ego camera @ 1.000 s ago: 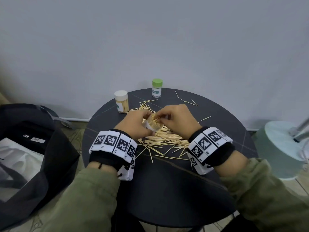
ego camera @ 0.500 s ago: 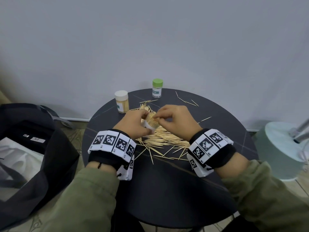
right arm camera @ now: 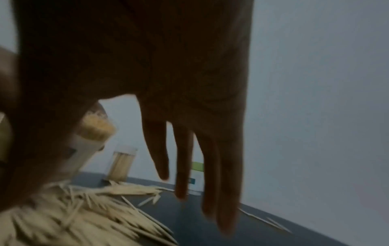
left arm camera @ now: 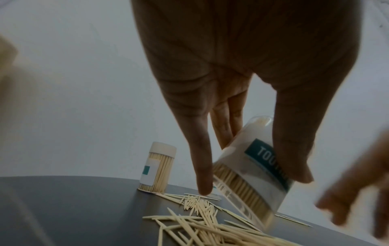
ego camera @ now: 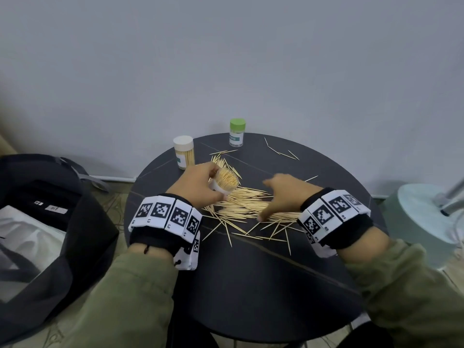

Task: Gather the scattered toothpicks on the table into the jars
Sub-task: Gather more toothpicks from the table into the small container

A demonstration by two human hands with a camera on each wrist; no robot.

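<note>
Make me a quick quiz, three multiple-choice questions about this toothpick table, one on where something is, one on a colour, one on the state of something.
1. Where is the open jar?
A. standing at the table's far edge
B. in the left hand
C. on the floor

2. What colour is the cap of the far jar?
A. green
B. red
C. black

3. How is the right hand?
A. fist around a jar
B. pinching a cap
C. open, fingers spread over the toothpick pile

Answers:
1 B, the left hand's grip wraps the jar, tilted above the table.
2 A, its cap is bright green; the other capped jar has a white one.
3 C, its fingers are straight and hold nothing.
</note>
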